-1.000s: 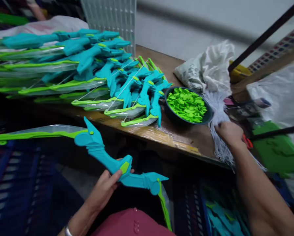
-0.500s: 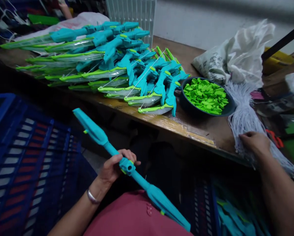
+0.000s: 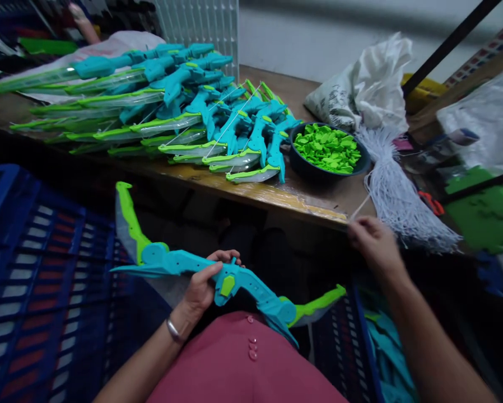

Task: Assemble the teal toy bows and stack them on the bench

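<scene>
Below the bench's front edge [image 3: 272,193], open space is running back to the person's body, and there the left hand [image 3: 203,280] is gripping a toy bow [image 3: 233,275], thumb and fingers clamping its middle. One limb is reaching over the slatted blue crate [image 3: 45,291]; the other is ending near the right-hand crate [image 3: 338,341]. Piled bows [image 3: 199,109] are crowding the left stretch of the edge, while a bowl [image 3: 364,162] is sitting farther right, wood showing in front. The right hand [image 3: 373,240] is hovering by that edge, fingertips pinching together on a white strand [image 3: 359,206] that is leading to the string bundle [image 3: 396,190]. Compared with half a second ago, this hand is no longer touching the bundle but is drawing leftward, and the bow is showing its lime badge [image 3: 227,285] instead of its narrow side.
</scene>
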`<state>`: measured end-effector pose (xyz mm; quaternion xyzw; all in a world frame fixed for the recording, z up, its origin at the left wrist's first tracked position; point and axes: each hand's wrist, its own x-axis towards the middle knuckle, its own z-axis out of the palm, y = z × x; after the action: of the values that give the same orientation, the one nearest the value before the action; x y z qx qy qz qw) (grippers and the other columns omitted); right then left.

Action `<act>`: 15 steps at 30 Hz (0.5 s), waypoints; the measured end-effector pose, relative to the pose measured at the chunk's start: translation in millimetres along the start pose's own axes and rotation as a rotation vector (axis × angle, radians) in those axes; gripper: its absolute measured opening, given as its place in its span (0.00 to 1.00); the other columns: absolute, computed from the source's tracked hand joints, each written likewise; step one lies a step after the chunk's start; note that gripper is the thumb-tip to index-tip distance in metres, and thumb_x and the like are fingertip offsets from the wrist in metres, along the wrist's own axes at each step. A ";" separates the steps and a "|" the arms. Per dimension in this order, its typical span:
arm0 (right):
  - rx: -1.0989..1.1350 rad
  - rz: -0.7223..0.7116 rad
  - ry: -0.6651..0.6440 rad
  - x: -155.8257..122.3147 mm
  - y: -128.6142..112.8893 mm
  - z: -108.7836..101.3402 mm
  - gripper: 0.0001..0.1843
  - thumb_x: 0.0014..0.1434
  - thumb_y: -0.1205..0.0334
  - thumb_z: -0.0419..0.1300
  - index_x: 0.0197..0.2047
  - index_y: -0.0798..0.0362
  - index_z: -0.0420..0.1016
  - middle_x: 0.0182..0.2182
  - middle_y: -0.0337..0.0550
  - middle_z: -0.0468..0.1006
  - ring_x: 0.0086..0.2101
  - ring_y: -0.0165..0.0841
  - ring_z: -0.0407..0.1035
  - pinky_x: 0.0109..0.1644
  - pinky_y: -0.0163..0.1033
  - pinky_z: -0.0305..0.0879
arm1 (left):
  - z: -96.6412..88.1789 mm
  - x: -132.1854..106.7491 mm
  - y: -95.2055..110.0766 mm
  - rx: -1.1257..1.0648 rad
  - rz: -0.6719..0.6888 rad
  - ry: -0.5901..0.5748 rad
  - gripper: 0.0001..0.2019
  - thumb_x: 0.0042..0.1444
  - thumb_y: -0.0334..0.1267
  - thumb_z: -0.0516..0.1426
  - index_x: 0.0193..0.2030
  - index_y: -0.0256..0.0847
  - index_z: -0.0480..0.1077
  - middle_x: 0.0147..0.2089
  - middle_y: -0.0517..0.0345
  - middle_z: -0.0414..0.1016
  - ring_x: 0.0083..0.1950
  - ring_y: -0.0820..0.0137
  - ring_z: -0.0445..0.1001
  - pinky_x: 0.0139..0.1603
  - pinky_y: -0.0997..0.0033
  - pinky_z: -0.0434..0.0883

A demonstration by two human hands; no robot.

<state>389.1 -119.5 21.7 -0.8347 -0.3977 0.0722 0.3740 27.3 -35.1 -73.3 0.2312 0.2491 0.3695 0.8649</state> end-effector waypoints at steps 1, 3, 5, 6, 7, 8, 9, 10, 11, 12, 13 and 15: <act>0.053 -0.031 -0.090 -28.1 -14.9 15.5 0.09 0.63 0.64 0.60 0.31 0.57 0.74 0.21 0.38 0.72 0.21 0.25 0.65 0.26 0.34 0.59 | 1.5 0.8 -4.8 0.002 -0.027 -0.011 0.08 0.52 0.35 0.62 0.39 0.38 0.79 0.51 0.48 0.79 0.50 0.58 0.77 0.55 0.55 0.74; 0.154 -0.106 -0.240 -81.8 -43.3 46.2 0.09 0.63 0.61 0.61 0.32 0.55 0.74 0.24 0.37 0.73 0.24 0.27 0.65 0.28 0.32 0.60 | 4.2 0.2 -12.0 0.018 -0.085 -0.064 0.09 0.51 0.34 0.62 0.39 0.36 0.79 0.53 0.43 0.80 0.53 0.54 0.78 0.55 0.55 0.74; 0.314 -0.210 -0.483 -125.9 -65.8 71.0 0.11 0.67 0.60 0.56 0.32 0.54 0.72 0.25 0.37 0.72 0.26 0.27 0.64 0.29 0.31 0.59 | 5.8 -3.1 -15.8 0.027 -0.145 -0.130 0.12 0.49 0.33 0.62 0.41 0.35 0.80 0.55 0.41 0.79 0.55 0.51 0.77 0.56 0.52 0.74; 0.324 -0.261 -0.561 -143.1 -73.7 79.2 0.11 0.67 0.62 0.55 0.33 0.54 0.72 0.26 0.37 0.72 0.26 0.27 0.64 0.30 0.31 0.58 | 5.6 -5.1 -16.4 0.026 -0.163 -0.160 0.14 0.48 0.33 0.62 0.43 0.36 0.80 0.56 0.41 0.79 0.56 0.50 0.77 0.57 0.51 0.74; 0.304 -0.303 -0.631 -157.1 -78.7 84.1 0.11 0.67 0.64 0.54 0.33 0.54 0.71 0.26 0.37 0.72 0.26 0.26 0.63 0.30 0.32 0.57 | 4.4 -6.6 -16.1 0.024 -0.166 -0.183 0.16 0.48 0.33 0.62 0.45 0.37 0.80 0.58 0.42 0.78 0.58 0.49 0.76 0.58 0.50 0.73; 0.256 -0.330 -0.682 -167.9 -81.0 85.4 0.09 0.66 0.65 0.54 0.34 0.54 0.71 0.26 0.36 0.72 0.26 0.26 0.63 0.31 0.32 0.55 | 2.1 -7.5 -15.2 0.024 -0.157 -0.195 0.17 0.48 0.33 0.62 0.47 0.38 0.80 0.60 0.44 0.77 0.59 0.49 0.75 0.59 0.50 0.73; 0.203 -0.343 -0.729 -175.8 -80.6 83.6 0.08 0.65 0.67 0.54 0.34 0.54 0.72 0.26 0.35 0.72 0.26 0.26 0.63 0.32 0.32 0.54 | -1.3 -7.5 -13.8 0.026 -0.137 -0.196 0.19 0.49 0.33 0.61 0.50 0.39 0.79 0.61 0.44 0.76 0.60 0.50 0.75 0.59 0.50 0.73; 0.164 -0.342 -0.786 -180.8 -77.7 79.2 0.07 0.64 0.68 0.56 0.34 0.53 0.72 0.27 0.35 0.72 0.26 0.26 0.63 0.32 0.32 0.53 | -5.7 -6.5 -12.0 0.029 -0.115 -0.189 0.20 0.51 0.33 0.61 0.52 0.39 0.79 0.61 0.45 0.76 0.60 0.51 0.75 0.59 0.52 0.74; 0.155 -0.333 -0.858 -183.1 -72.8 72.8 0.06 0.63 0.69 0.57 0.34 0.53 0.73 0.27 0.34 0.72 0.27 0.26 0.64 0.32 0.32 0.53 | -10.5 -4.6 -10.1 0.035 -0.096 -0.178 0.20 0.52 0.33 0.60 0.53 0.40 0.78 0.60 0.45 0.77 0.59 0.52 0.76 0.58 0.53 0.75; 0.179 -0.322 -0.952 -182.7 -66.7 65.5 0.06 0.62 0.70 0.58 0.34 0.52 0.75 0.27 0.34 0.73 0.27 0.26 0.65 0.32 0.31 0.54 | -15.4 -2.2 -8.4 0.043 -0.086 -0.168 0.20 0.54 0.34 0.60 0.54 0.40 0.78 0.57 0.45 0.78 0.57 0.53 0.77 0.57 0.53 0.75; 0.240 -0.313 -1.058 -179.7 -60.1 58.3 0.06 0.61 0.70 0.60 0.33 0.53 0.76 0.27 0.34 0.74 0.28 0.26 0.66 0.32 0.31 0.55 | -19.7 0.6 -6.9 0.049 -0.083 -0.162 0.19 0.54 0.34 0.60 0.54 0.40 0.78 0.54 0.46 0.80 0.54 0.54 0.78 0.56 0.54 0.76; 0.426 -0.291 -1.245 -166.8 -48.7 47.7 0.05 0.60 0.66 0.63 0.32 0.54 0.79 0.28 0.36 0.75 0.30 0.27 0.69 0.34 0.30 0.58 | -24.2 5.9 -5.0 0.060 -0.069 -0.174 0.17 0.55 0.35 0.60 0.52 0.40 0.78 0.50 0.47 0.80 0.52 0.55 0.78 0.56 0.53 0.75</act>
<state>227.1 -192.6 -8.4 -0.4830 -0.6247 0.5658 0.2374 18.9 -28.6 -96.3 0.2793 0.1919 0.3105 0.8881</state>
